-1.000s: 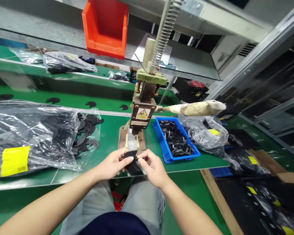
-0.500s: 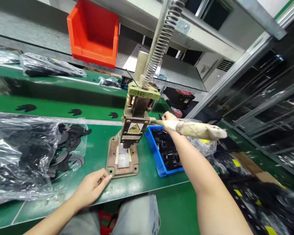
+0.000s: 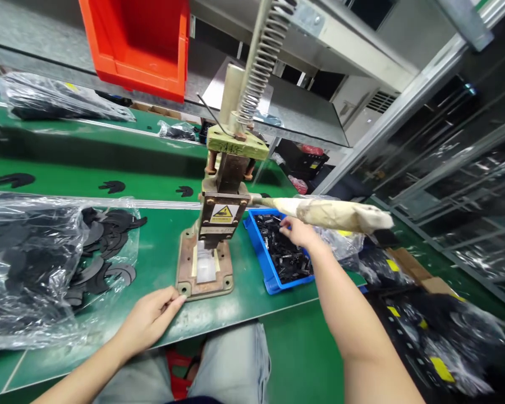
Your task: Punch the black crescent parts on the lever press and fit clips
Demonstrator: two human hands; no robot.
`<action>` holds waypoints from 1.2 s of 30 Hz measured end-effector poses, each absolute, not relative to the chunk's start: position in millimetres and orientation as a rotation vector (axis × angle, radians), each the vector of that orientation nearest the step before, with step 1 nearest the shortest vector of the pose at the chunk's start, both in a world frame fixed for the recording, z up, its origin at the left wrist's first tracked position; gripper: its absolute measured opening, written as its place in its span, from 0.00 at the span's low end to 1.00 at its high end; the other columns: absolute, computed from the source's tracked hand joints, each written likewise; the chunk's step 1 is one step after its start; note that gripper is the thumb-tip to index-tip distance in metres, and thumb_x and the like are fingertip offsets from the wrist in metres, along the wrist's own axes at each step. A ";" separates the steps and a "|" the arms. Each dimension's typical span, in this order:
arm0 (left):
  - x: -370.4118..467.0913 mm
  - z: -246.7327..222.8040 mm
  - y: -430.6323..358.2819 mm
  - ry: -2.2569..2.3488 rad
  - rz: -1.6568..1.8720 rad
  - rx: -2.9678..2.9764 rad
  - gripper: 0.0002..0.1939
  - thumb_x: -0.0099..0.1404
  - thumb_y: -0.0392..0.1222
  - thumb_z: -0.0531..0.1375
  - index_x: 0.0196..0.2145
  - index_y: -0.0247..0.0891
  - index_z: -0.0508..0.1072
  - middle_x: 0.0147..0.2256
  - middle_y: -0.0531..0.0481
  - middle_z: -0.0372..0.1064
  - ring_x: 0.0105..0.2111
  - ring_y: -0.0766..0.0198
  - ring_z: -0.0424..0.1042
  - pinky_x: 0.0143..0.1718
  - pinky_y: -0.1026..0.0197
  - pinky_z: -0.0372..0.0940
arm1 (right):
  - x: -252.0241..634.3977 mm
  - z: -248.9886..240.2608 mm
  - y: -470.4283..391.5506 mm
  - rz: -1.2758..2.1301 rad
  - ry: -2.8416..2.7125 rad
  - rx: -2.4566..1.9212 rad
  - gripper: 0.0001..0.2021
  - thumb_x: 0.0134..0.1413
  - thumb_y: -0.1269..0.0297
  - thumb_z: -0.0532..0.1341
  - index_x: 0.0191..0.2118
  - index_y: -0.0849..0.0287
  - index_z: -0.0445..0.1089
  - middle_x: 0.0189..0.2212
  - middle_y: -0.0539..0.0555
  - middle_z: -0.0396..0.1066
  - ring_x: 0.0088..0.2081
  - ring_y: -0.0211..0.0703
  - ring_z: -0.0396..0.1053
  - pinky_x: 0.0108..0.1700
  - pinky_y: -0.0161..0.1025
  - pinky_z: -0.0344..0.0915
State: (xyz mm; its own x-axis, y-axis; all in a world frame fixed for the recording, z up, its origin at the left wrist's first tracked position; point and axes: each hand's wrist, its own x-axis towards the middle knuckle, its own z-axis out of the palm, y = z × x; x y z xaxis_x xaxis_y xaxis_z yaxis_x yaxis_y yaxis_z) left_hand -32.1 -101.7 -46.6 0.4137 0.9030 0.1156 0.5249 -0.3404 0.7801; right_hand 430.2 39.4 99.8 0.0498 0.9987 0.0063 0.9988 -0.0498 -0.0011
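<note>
A hand press (image 3: 223, 216) with a tall spring stands on the green table, its wrapped lever (image 3: 332, 213) pointing right. My left hand (image 3: 154, 315) rests at the front left corner of the press base (image 3: 184, 280), fingers curled; whatever they may hold is hidden. Over the blue tray (image 3: 269, 280) of small black parts (image 3: 284, 252), my right hand (image 3: 297, 231) has its fingertips pinched among the pieces; what they grip is too small to make out. A translucent pad (image 3: 206, 268) lies on the base under the press head.
Left of the press, a clear plastic bag (image 3: 25, 269) spills black curved pieces (image 3: 113, 230). Several dark flat pieces (image 3: 110, 186) lie on the green strip behind. An orange bin (image 3: 138, 50) sits on the shelf above. Bagged black goods (image 3: 458, 331) are at the right.
My right hand has come back toward me, from beyond the tray's far edge to over the black parts. My left hand stays at the press base. The view has shifted slightly.
</note>
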 end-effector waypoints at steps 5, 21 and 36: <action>-30.5 -47.2 -102.8 1.226 0.692 2.055 0.20 0.77 0.53 0.51 0.29 0.42 0.65 0.27 0.55 0.67 0.29 0.62 0.70 0.34 0.63 0.61 | 420.9 71.1 -11.0 0.355 -2.319 -2.363 0.19 0.65 0.53 0.63 0.55 0.59 0.71 0.52 0.57 0.74 0.50 0.44 0.74 0.53 0.49 0.75; -31.6 -45.9 -107.9 1.278 0.751 1.989 0.20 0.76 0.56 0.53 0.30 0.42 0.69 0.27 0.56 0.66 0.29 0.63 0.68 0.34 0.63 0.62 | 417.8 60.5 -35.3 0.274 -1.587 -1.980 0.17 0.66 0.52 0.62 0.51 0.59 0.72 0.50 0.56 0.74 0.50 0.44 0.74 0.54 0.49 0.74; 10.7 47.4 -128.5 0.885 1.105 1.983 0.13 0.72 0.45 0.62 0.52 0.41 0.72 0.41 0.47 0.74 0.36 0.62 0.73 0.42 0.58 0.70 | 249.5 37.5 -145.5 1.043 -1.036 -0.972 0.16 0.57 0.46 0.67 0.36 0.53 0.68 0.31 0.48 0.66 0.29 0.35 0.62 0.32 0.37 0.59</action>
